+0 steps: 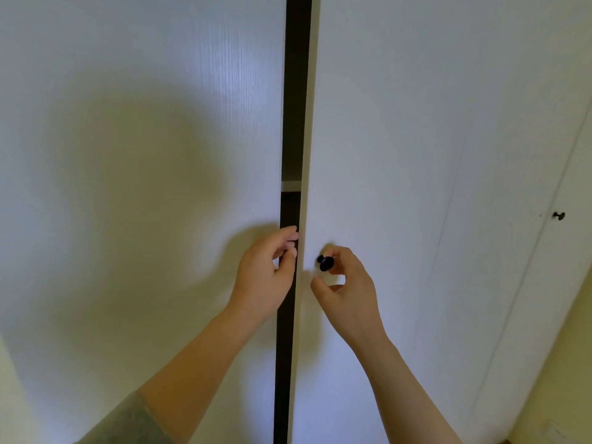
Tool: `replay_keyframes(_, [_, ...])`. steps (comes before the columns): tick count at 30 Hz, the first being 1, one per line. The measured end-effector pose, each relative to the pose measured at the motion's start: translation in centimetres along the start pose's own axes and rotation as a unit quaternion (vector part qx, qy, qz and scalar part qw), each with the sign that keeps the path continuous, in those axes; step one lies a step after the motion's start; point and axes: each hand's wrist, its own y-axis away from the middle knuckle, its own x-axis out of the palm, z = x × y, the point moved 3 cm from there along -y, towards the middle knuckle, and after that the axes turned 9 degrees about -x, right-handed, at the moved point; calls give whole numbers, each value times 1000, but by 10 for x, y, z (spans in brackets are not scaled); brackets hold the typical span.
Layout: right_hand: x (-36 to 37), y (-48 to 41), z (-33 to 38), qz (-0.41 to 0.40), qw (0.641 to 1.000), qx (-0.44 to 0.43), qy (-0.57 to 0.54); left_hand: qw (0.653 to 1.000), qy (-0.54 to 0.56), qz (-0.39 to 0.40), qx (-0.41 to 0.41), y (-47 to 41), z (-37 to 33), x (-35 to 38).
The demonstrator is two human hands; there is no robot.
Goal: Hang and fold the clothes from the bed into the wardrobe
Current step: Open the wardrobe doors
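Observation:
Two tall white wardrobe doors fill the head view, with a narrow dark gap [293, 123] between them. A white shelf edge [291, 185] shows inside the gap. My left hand [267, 277] is at the inner edge of the left door [144, 187], fingers and thumb curled together over the gap; what they pinch is hidden. My right hand [349, 290] curls its fingers round the black round knob [326, 263] on the right door [384, 155], thumb just below the knob. No clothes or bed are in view.
A third white door [570, 187] stands further right with its own small black knob [559, 215]. A pale yellow wall [563, 379] runs along the lower right corner. A grey sleeve [128, 424] covers my left upper arm.

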Motion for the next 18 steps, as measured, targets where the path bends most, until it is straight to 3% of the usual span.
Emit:
replay_keyframes(9, [19, 24, -4, -16, 995, -7, 93, 992, 91, 34, -83, -10, -17, -3])
replay_keyframes(18, [52, 28, -33, -36, 966, 144, 211, 991, 85, 62, -79, -9, -22, -7])
